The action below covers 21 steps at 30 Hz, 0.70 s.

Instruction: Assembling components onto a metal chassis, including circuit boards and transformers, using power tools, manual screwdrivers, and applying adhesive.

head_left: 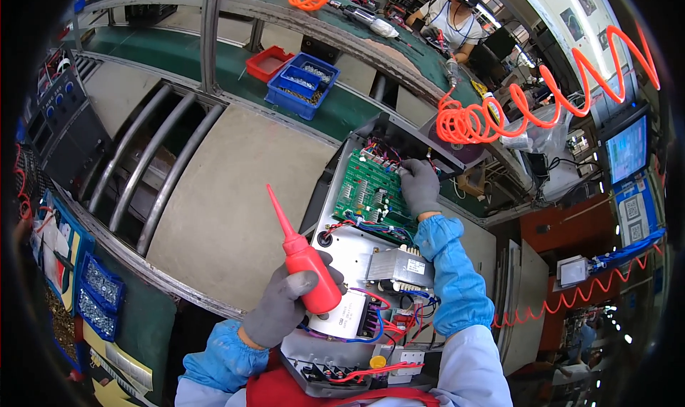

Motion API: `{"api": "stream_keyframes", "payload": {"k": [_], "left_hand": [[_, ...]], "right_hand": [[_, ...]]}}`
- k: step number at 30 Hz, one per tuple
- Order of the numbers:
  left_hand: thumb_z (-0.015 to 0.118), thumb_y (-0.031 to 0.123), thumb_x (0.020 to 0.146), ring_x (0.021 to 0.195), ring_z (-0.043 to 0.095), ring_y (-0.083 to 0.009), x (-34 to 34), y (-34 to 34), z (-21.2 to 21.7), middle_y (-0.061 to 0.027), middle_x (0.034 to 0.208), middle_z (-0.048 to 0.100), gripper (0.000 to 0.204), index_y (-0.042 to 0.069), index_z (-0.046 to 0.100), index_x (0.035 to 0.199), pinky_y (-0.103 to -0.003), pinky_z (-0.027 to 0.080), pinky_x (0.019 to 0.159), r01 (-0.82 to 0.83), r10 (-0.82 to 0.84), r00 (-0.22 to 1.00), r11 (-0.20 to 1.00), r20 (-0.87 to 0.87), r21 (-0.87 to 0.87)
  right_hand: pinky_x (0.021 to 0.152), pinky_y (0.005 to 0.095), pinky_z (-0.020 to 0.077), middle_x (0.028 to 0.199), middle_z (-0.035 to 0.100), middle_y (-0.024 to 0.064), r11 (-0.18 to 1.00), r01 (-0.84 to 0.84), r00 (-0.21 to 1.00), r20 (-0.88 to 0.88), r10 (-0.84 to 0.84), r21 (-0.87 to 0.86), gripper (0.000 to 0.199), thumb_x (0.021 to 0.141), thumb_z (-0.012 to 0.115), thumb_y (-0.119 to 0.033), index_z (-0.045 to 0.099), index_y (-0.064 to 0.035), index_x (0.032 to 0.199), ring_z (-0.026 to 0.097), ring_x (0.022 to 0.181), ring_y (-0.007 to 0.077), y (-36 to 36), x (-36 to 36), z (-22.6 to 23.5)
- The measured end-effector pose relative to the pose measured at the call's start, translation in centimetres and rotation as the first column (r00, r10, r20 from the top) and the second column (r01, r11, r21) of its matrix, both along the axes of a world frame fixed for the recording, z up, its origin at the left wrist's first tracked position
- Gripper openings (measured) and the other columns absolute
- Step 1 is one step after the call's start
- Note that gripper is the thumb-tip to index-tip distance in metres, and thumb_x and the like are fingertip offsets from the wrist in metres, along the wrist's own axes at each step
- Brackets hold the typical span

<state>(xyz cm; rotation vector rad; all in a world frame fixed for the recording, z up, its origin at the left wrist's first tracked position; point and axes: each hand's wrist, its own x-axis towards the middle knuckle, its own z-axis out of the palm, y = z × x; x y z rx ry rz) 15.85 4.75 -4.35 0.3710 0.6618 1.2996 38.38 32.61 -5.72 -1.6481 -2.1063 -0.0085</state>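
My left hand [278,303], in a grey glove, is wrapped round a red squeeze bottle [314,277] with a long thin nozzle pointing up and to the left. The bottle is held over an open metal machine housing [357,244]. My right hand [419,186], also gloved, is at the right edge of the green circuit board [364,189] inside the housing. Its fingers are curled by the connectors and wires there; whatever they grip is hidden. Nearer me in the housing are a transformer [401,266], a white cylinder [342,316] and red and blue wires.
A metal roller conveyor [153,164] and a grey board [228,200] lie to the left. Beyond are a blue parts bin [292,107] and a red tray [258,74]. Orange coiled hoses [524,104] hang at right, near a screen [628,150]. Across the bench a person [464,25] works.
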Motion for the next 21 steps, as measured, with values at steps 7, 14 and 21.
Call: {"api": "stream_keyframes", "payload": {"k": [7,14,21], "left_hand": [[0.070,0.043,0.077,0.099,0.066,-0.0281,-0.4,0.0,0.2,-0.0178,0.107,0.063,0.072,-0.001,0.043,0.127,-0.037,0.057,0.079,0.049,-0.049,0.999,0.999,0.007,-0.012],[0.072,0.047,0.076,0.100,0.067,-0.0300,0.1,-0.1,0.1,-0.0167,0.107,0.063,0.074,0.000,0.044,0.126,-0.038,0.057,0.077,0.040,-0.040,0.999,0.999,-0.032,0.008],[0.070,0.044,0.075,0.101,0.065,-0.0332,0.6,-0.4,-0.1,-0.0181,0.107,0.062,0.071,-0.001,0.044,0.124,-0.044,0.054,0.086,-0.022,0.022,0.999,1.000,-0.027,-0.014]], "right_hand": [[0.079,0.0453,0.0519,0.100,0.065,0.0155,0.998,0.062,0.998,0.000,-0.062,0.019,0.018,0.083,0.063,-0.020,0.072,-0.0108,0.096,0.064,0.091,0.0368,-1.2,-0.5,0.8],[0.073,0.0346,0.0517,0.082,0.068,0.0134,0.837,-0.270,0.788,-0.609,-0.092,-0.475,0.033,0.077,0.066,-0.019,0.070,0.0011,0.103,0.064,0.077,0.0232,-1.9,-1.1,4.6],[0.082,0.0479,0.0513,0.092,0.068,0.0169,0.965,0.044,0.999,-0.009,-0.048,-0.257,0.026,0.082,0.060,-0.017,0.071,-0.0137,0.105,0.064,0.093,0.0380,-0.8,1.0,2.6]]}}
